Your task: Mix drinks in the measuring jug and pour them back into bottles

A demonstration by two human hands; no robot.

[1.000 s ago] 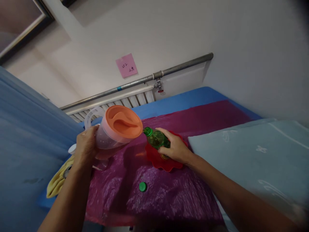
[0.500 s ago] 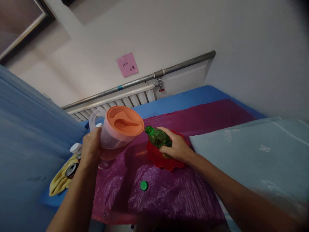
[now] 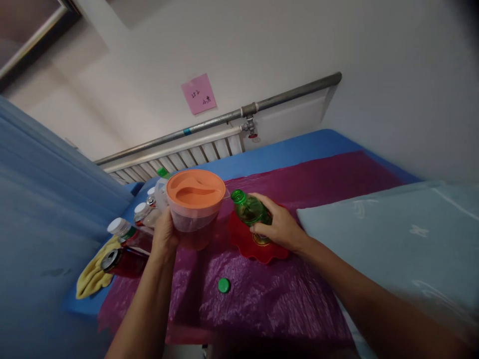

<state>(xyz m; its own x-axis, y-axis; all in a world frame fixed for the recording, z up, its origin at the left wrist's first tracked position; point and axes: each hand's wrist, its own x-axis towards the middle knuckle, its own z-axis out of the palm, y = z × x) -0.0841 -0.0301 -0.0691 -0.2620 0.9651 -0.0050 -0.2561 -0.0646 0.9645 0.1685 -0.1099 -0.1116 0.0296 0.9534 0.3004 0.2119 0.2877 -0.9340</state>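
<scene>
My left hand is closed on a clear plastic pitcher with an orange lid; reddish-brown liquid fills its lower part. The pitcher's spout faces a green plastic bottle, whose mouth is uncapped and close by. Wrapped round that bottle, my right hand holds it tilted slightly left above a red scalloped dish. Whether the bottle touches the dish I cannot tell. A green bottle cap lies on the purple plastic sheet in front.
At the left stand a dark red can, white-capped bottles and a yellow cloth. A light blue cloth covers the right side. Behind are a radiator and a pipe; a blue curtain hangs left.
The pitcher has moved right and come more upright, its spout now near the bottle's mouth. The can and bottles at left are more exposed. My right hand keeps hold of the green bottle.
</scene>
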